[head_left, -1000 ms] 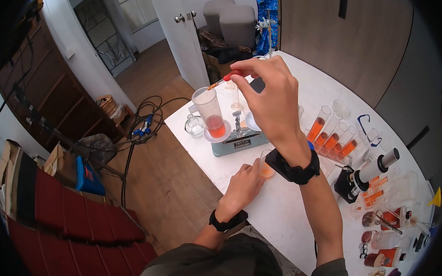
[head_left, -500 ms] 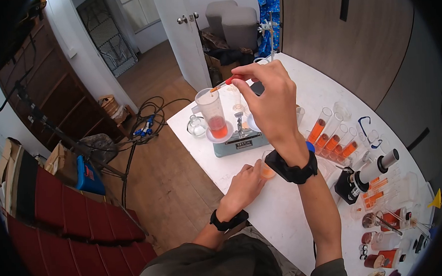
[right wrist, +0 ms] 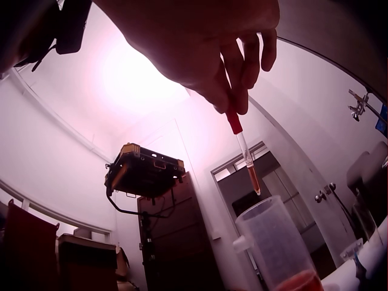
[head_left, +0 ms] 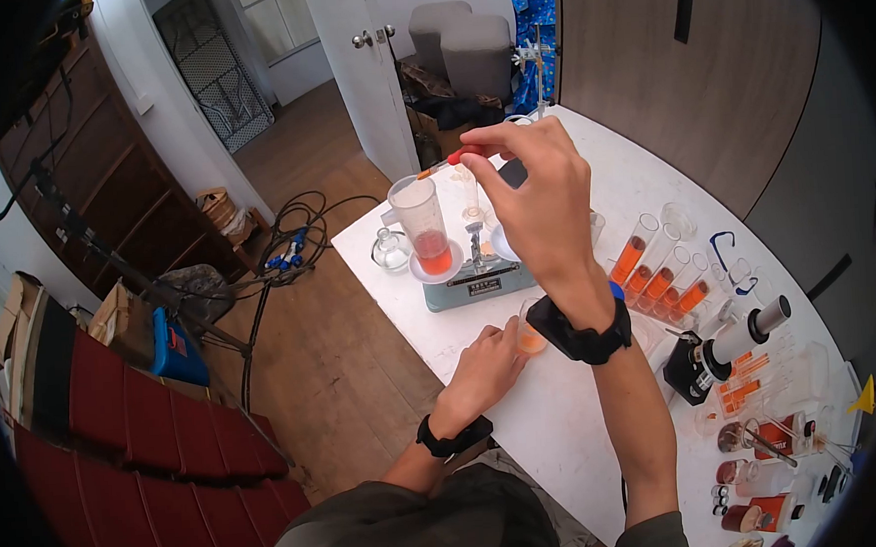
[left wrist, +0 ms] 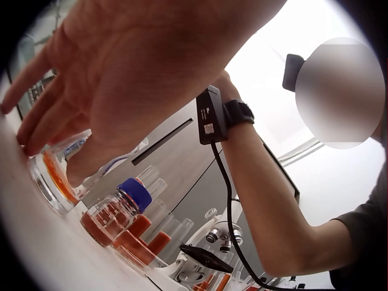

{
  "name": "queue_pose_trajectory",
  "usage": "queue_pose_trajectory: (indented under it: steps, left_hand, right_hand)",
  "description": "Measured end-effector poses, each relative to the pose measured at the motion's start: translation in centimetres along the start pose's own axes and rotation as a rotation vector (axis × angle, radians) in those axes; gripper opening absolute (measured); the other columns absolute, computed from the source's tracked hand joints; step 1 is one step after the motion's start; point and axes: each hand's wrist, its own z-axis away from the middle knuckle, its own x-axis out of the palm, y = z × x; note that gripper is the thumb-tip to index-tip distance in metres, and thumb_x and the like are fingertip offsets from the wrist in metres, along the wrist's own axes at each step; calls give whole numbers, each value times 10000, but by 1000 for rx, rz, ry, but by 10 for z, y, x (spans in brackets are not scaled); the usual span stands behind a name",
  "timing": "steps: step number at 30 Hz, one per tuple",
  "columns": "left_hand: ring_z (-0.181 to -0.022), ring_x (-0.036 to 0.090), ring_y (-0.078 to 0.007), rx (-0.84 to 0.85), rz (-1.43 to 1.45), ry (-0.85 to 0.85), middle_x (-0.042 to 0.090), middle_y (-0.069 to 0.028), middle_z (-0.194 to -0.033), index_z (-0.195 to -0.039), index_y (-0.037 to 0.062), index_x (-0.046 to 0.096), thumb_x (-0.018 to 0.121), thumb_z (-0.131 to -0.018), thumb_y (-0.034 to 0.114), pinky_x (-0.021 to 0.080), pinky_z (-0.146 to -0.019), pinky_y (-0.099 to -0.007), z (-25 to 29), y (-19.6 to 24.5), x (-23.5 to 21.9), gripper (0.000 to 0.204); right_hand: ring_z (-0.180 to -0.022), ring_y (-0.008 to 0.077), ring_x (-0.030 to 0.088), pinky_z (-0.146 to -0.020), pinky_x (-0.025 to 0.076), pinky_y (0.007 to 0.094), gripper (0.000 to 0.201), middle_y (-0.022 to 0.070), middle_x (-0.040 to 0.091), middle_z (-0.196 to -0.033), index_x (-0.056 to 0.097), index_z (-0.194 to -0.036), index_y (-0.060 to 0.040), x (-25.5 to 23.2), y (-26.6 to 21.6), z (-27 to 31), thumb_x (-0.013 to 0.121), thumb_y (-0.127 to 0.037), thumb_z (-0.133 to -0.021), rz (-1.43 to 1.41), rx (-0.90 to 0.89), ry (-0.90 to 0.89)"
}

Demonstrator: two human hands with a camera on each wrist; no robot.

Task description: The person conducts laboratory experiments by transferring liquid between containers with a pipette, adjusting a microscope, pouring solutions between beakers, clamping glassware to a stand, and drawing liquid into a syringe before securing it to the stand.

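My right hand (head_left: 542, 184) pinches the red bulb of a glass dropper (right wrist: 245, 154) between thumb and fingertips. Orange liquid fills the lower part of its tube, and the tip points down over the mouth of a clear plastic measuring cup (head_left: 416, 213). Red-orange liquid lies in the bottom of that cup, which stands upright on the left pan of a balance scale (head_left: 474, 289). Low on the table, my left hand (head_left: 485, 368) holds a small glass beaker (left wrist: 57, 185) with a little orange liquid, thumb on one side and fingers on the other.
Behind the right forearm stand several tubes of orange liquid (head_left: 661, 282) and a blue-capped bottle (left wrist: 112, 215). A microscope (head_left: 724, 348) and jars (head_left: 736, 471) line the table's right side. A small glass bottle (head_left: 389, 248) sits left of the scale, near the table edge.
The head view has shifted slightly. Both hands keep their holds, and the dropper stays over the measuring cup with hardly any movement.
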Motion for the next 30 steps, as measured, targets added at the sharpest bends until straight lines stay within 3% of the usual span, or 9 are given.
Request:
queue_pose_trajectory:
  steps: [17, 19, 29, 30]
  left_hand:
    - [-1151, 599, -416, -9, -11, -20, 691, -208, -1092, -1187, -17, 498, 639, -941, 181, 548, -870, -507, 0, 1, -2, 346]
    - [-1102, 618, -413, 51, -28, 20, 682, -258, -1023, -1323, -69, 440, 665, -907, 149, 558, -845, -492, 0, -2, 1, 521]
    - [-1090, 618, -413, 48, -19, 24, 680, -257, -1011, -1316, -69, 441, 666, -905, 145, 558, -836, -495, 0, 0, 0, 515]
    - [-1116, 610, -418, 22, -16, 7, 685, -235, -1052, -1251, -44, 468, 653, -928, 170, 553, -848, -505, 0, 1, -1, 430]
  right_hand:
    - [-893, 236, 601, -844, 460, 381, 141, 42, 754, -867, 758, -967, -55, 1, 2, 1, 779, -99, -834, 14, -1, -27]
    - [-893, 237, 601, -843, 460, 382, 142, 43, 754, -866, 758, -967, -54, 1, 0, 1, 779, -98, -833, 14, 1, -26]
    - [-889, 243, 600, -835, 460, 382, 142, 50, 753, -863, 758, -966, -52, 1, 1, 2, 777, -95, -832, 17, -7, -21]
    - [-889, 243, 600, -835, 460, 382, 142, 50, 753, -863, 758, -966, -52, 1, 1, 2, 777, -95, -832, 17, -7, -21]
